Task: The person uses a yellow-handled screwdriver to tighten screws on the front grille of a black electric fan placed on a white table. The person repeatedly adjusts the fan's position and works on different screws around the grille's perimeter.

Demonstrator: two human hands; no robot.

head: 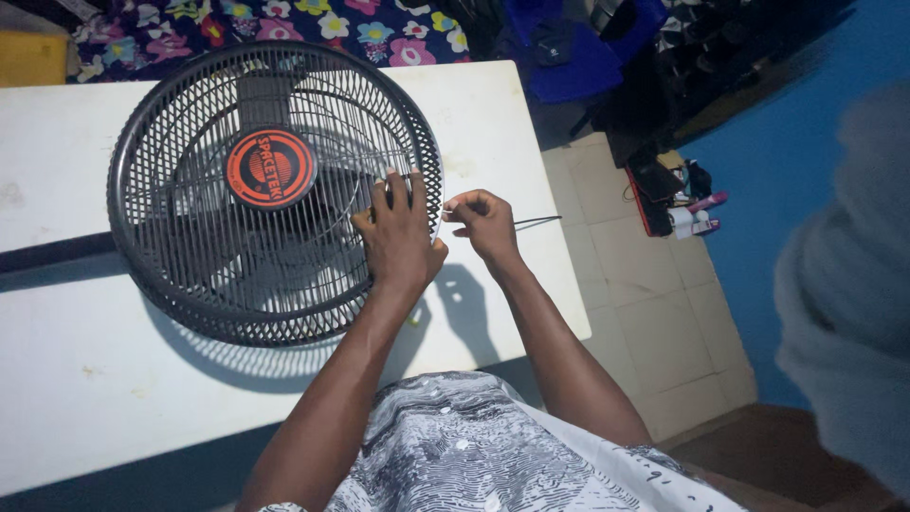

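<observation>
A round black fan head [190,237] with a wire grille and a red-orange centre badge [270,169] lies face up on a white table [85,379]. My left hand [398,232] presses flat on the grille's right side, fingers spread near the rim. Just to the right of the rim, my right hand [483,220] pinches a thin dark tool [536,221] whose shaft sticks out to the right. The fingertips of that hand sit close to the grille's edge.
A dark stand bar [52,251] runs off the table's left. Floral cloth [284,24] lies behind the table. On the tiled floor [645,313] to the right sit small items and bottles [682,204] by a blue wall [806,142]. A blurred grey cloth [853,303] fills the right edge.
</observation>
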